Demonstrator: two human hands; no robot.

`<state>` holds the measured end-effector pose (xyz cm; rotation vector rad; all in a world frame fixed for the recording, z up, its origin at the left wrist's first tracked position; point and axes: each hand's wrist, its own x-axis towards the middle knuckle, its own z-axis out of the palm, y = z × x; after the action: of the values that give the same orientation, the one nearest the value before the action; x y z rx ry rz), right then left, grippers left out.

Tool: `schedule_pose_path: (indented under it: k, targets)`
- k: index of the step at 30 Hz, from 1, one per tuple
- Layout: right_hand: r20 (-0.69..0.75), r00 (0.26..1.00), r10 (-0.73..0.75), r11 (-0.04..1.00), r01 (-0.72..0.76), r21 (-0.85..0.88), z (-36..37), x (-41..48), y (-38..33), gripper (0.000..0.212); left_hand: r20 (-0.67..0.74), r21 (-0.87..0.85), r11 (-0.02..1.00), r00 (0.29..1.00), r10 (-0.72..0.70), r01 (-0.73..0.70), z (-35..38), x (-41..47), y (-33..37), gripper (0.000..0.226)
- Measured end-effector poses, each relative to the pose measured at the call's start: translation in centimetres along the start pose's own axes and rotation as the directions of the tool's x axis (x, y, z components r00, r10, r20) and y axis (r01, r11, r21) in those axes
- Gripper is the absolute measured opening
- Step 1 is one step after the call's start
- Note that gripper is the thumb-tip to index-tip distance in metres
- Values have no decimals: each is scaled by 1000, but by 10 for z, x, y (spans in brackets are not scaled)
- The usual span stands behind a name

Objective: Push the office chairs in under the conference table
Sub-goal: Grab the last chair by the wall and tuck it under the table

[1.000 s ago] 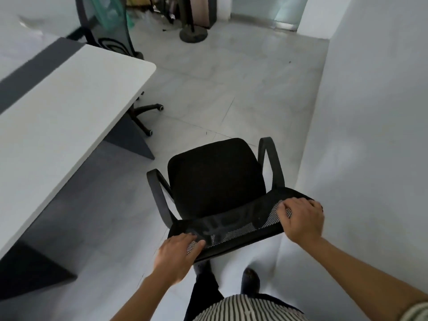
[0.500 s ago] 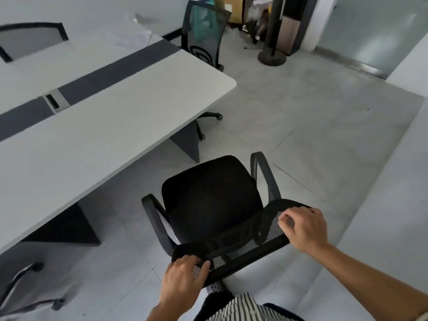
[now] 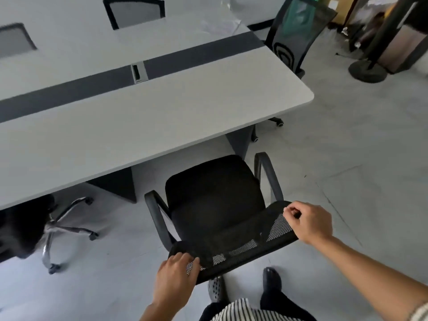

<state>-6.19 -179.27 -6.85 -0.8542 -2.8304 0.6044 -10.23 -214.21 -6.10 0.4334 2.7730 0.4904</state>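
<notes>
A black office chair (image 3: pixel 212 195) with a mesh backrest and two armrests stands right in front of me, its seat facing the long white conference table (image 3: pixel 148 117). The seat's front edge sits just under the table's near edge, close to a dark table leg. My left hand (image 3: pixel 173 281) grips the left end of the backrest's top rim. My right hand (image 3: pixel 309 222) grips the right end of the same rim. The chair's wheeled base is hidden under the seat.
Another black chair (image 3: pixel 25 228) with a chrome star base sits partly under the table at the left. A mesh-back chair (image 3: pixel 294 35) stands at the table's right end, two more chair backs (image 3: pixel 134 12) at the far side. A black pole stand (image 3: pixel 368 70) is far right.
The chair has swung from facing down the room to facing the table and has come closer to its edge. Both hands have stayed on the backrest rim.
</notes>
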Motion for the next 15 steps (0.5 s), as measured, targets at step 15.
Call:
schedule_pose_path:
  k: [15]
  targets:
    - [280, 937, -209, 978, 208, 33, 29, 144, -77, 23, -179, 28, 882, 870, -459, 470, -1, 33, 40, 39]
